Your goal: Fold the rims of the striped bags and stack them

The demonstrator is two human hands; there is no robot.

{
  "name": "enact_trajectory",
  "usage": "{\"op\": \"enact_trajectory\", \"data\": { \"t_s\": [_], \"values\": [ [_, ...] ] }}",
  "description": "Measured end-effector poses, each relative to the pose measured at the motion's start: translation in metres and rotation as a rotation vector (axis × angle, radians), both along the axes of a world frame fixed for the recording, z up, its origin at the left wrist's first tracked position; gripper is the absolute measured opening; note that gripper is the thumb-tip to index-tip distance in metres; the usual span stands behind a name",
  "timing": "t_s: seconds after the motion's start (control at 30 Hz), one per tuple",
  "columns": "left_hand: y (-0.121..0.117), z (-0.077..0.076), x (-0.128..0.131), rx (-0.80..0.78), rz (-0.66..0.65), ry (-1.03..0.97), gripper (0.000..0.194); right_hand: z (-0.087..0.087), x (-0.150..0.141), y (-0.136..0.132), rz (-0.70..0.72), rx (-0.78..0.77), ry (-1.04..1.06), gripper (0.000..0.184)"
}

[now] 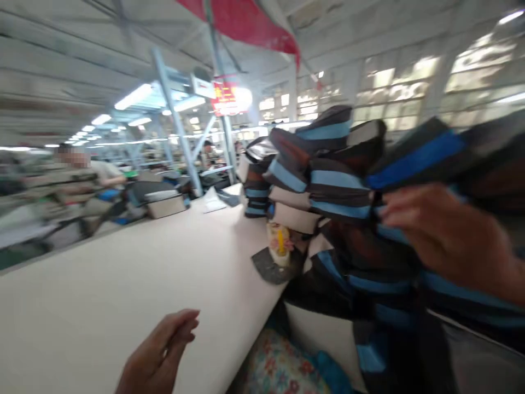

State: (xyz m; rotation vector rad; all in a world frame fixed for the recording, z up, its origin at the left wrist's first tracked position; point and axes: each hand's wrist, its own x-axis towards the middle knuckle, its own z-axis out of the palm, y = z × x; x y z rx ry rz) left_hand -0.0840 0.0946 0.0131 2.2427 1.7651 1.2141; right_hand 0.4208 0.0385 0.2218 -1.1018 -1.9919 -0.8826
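Note:
My left hand (159, 350) is above the near part of the white table (135, 290). Its fingers are loosely bent, with a small gap to the thumb and nothing held. On the right, my right hand (447, 235) is blurred by motion, its fingers stretched toward a high pile of dark fabric pieces (361, 246) with light blue bands and pale panels. I see nothing in that hand; whether it touches the pile I cannot tell. A piece with a brighter blue band (418, 161) lies on top, just above the right fingers.
A cream container with a yellow mark (280, 246) stands on a dark scrap (266, 268) beside the pile. Floral cloth (283, 364) shows below the table edge. Across the table are more fabric stacks (164, 202) and a person (98, 169). A blue metal frame (176, 120) rises behind.

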Motion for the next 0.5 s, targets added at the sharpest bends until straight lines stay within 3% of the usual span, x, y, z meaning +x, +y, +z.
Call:
{"op": "enact_trajectory", "data": {
  "t_s": [0.07, 0.1, 0.17, 0.23, 0.3, 0.37, 0.5],
  "values": [
    [-0.024, -0.017, -0.073, -0.088, 0.162, 0.120, 0.032, -0.088, -0.061, 0.001, 0.284, -0.209, -0.140, 0.034],
    [-0.039, -0.028, -0.106, -0.107, 0.260, 0.205, 0.032, -0.132, -0.090, 0.002, 0.401, -0.337, -0.332, 0.035],
    [-0.076, -0.053, -0.158, -0.135, 0.436, 0.312, 0.035, -0.210, -0.144, 0.008, 0.601, -0.378, -0.421, 0.034],
    [-0.116, -0.079, -0.188, -0.174, 0.550, 0.366, 0.035, -0.272, -0.191, 0.023, 0.690, -0.350, -0.326, 0.028],
    [-0.152, -0.102, -0.197, -0.222, 0.613, 0.401, 0.032, -0.317, -0.235, 0.045, 0.748, -0.319, -0.256, 0.030],
    [-0.179, -0.120, -0.194, -0.267, 0.650, 0.409, 0.029, -0.348, -0.276, 0.071, 0.785, -0.290, -0.201, 0.035],
    [-0.196, -0.143, -0.182, -0.349, 0.751, 0.348, 0.033, -0.385, -0.346, 0.105, 0.920, -0.356, 0.021, 0.063]
  ]
}}
